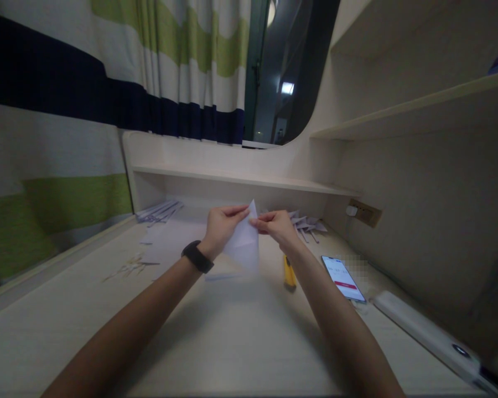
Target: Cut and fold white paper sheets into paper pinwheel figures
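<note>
Above the middle of the desk, a folded sheet of white paper (245,243) hangs between my two hands, its pointed corner sticking up. My left hand (223,225), with a dark band on the wrist, pinches the paper near that tip. From the other side, my right hand (277,225) grips its right edge between thumb and fingers. Below my right forearm lies a yellow utility knife (289,273), partly covered by the arm. Behind my right hand are several folded paper pieces with thin sticks (309,223).
Rolled paper sticks (160,211) are piled at the back left beside white sheets (178,232). Small thin sticks (130,268) lie nearer. A lit phone (343,279) and a long white lamp-like bar (427,331) lie right, below a wall socket (365,213). A shelf (240,178) spans the back.
</note>
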Demonstrator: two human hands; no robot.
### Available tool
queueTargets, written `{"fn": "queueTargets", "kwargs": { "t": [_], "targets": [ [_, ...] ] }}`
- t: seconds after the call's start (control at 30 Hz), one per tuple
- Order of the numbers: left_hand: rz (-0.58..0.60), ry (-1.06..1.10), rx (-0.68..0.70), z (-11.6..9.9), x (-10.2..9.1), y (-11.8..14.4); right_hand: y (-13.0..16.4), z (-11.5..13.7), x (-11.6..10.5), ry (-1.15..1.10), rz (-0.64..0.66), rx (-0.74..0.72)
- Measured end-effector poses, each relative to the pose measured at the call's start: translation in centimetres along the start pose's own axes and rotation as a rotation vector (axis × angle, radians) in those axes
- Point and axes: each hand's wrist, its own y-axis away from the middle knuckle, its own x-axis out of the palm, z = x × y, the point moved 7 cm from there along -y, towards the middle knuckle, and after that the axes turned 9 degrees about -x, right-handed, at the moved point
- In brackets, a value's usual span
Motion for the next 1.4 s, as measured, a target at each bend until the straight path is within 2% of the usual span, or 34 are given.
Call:
{"fn": "queueTargets", "kwargs": {
  "t": [0.33, 0.53, 0.67, 0.83, 0.93, 1.1, 1.33, 1.4],
  "targets": [
    [-0.015, 0.041, -0.076, 1.0, -0.3, -0.4, 1.0, -1.4, 0.4, -0.090, -0.033, 0.083],
    [0.169, -0.011, -0.211, 2.3, 0.2, 1.6, 2.2, -2.3, -0.4, -0.092, -0.087, 0.136],
    [0.194, -0.090, -0.251, 3.9, -0.3, 3.0, 3.3, -3.4, -0.2, -0.100, -0.064, 0.163],
    [0.167, -0.040, -0.310, 5.9, -0.5, 3.4, 5.4, -5.2, 0.4, -0.200, -0.035, 0.258],
    [0.192, -0.027, -0.333, 6.6, -0.3, 3.6, 6.1, -5.8, 0.5, -0.239, -0.046, 0.274],
    [0.185, -0.029, -0.337, 7.0, -0.6, 3.5, 6.4, -6.7, 0.9, -0.258, -0.037, 0.325],
    [0.134, -0.069, -0.347, 7.3, -1.0, 3.1, 6.3, -7.2, 1.1, -0.235, -0.040, 0.326],
    [0.153, -0.040, -0.359, 7.3, -1.0, 3.2, 6.4, -7.1, 1.0, -0.217, -0.034, 0.323]
  ]
}}
